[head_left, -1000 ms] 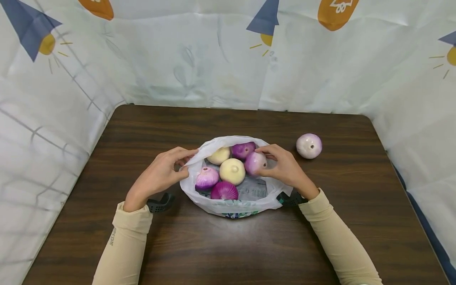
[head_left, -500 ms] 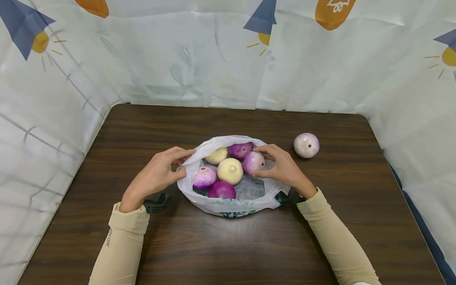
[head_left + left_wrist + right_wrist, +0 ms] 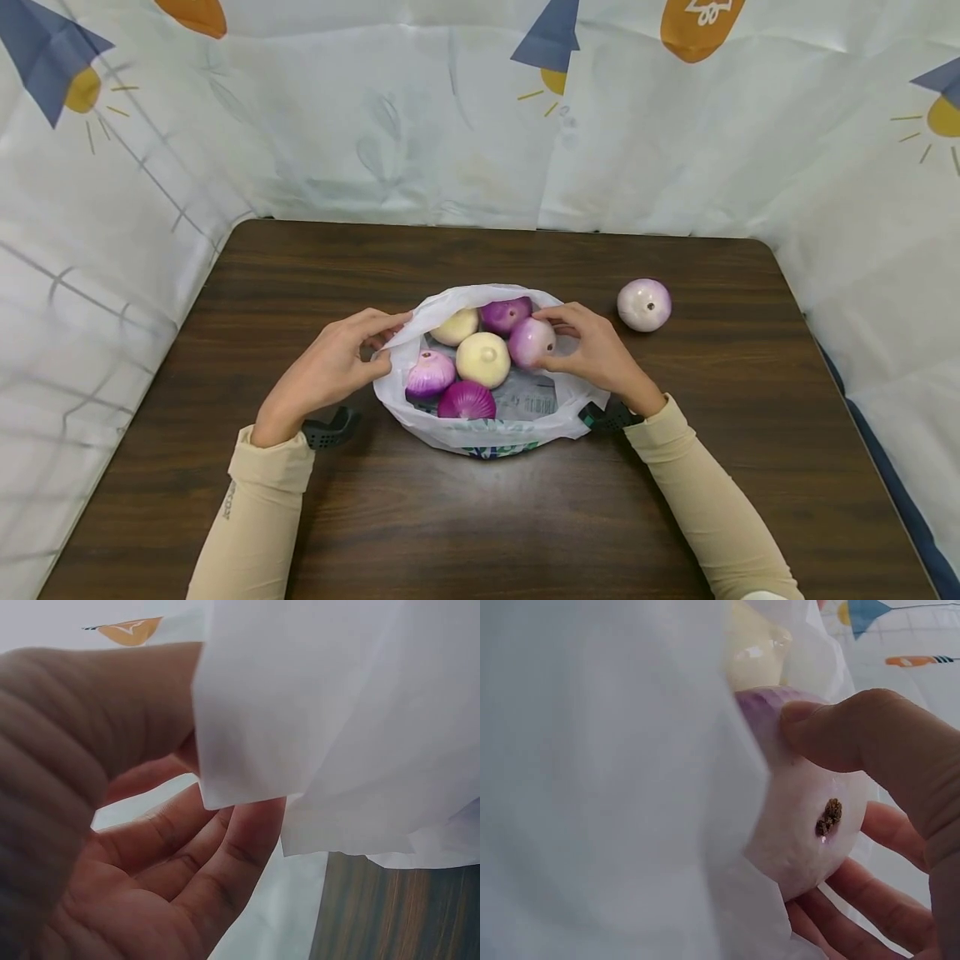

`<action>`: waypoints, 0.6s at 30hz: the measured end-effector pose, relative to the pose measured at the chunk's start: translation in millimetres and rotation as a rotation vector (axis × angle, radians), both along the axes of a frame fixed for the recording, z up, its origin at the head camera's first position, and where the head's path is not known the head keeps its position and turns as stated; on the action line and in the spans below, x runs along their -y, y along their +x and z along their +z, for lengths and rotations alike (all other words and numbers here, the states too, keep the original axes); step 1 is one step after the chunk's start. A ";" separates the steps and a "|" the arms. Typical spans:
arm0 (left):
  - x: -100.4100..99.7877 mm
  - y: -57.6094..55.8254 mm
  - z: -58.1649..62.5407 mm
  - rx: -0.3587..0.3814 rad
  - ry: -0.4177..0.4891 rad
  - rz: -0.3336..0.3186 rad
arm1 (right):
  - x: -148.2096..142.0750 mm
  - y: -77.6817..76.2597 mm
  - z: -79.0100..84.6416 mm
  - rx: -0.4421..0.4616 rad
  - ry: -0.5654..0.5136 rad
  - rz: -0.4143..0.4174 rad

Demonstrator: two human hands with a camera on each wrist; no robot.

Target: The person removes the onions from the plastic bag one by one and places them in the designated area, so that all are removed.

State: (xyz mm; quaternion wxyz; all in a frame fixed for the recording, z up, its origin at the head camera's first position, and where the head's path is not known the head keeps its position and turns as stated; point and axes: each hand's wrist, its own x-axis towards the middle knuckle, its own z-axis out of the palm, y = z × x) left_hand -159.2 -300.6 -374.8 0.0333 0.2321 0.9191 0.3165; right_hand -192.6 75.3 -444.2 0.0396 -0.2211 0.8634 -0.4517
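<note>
A white plastic bag lies wide open at mid-table, with several onions inside. My left hand pinches its left rim; in the left wrist view the bag's film covers part of the thumb. On the other side, my right hand grips a pale purple onion between thumb and fingers, within the bag's mouth. The right wrist view shows this onion's brown root end. Beside it are a peeled yellowish onion and a dark purple one. Another yellowish onion is partly hidden by the rim.
One more pale purple onion rests on the dark wooden table, to the right of the bag and beyond my right hand. A white patterned curtain hangs behind and along the table's sides.
The head view has shifted very slightly, so everything appears a little further left. Both hands keep their holds on the bag and the onion.
</note>
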 end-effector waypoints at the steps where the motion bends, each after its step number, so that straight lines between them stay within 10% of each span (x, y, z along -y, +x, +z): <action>1: -0.2 0.2 -0.1 0.001 -0.001 -0.001 | 0.1 0.1 0.1 0.001 -0.006 0.001; 18: -1.0 0.4 -0.2 -0.007 -0.017 -0.011 | 0.2 0.1 -0.8 0.021 0.041 -0.015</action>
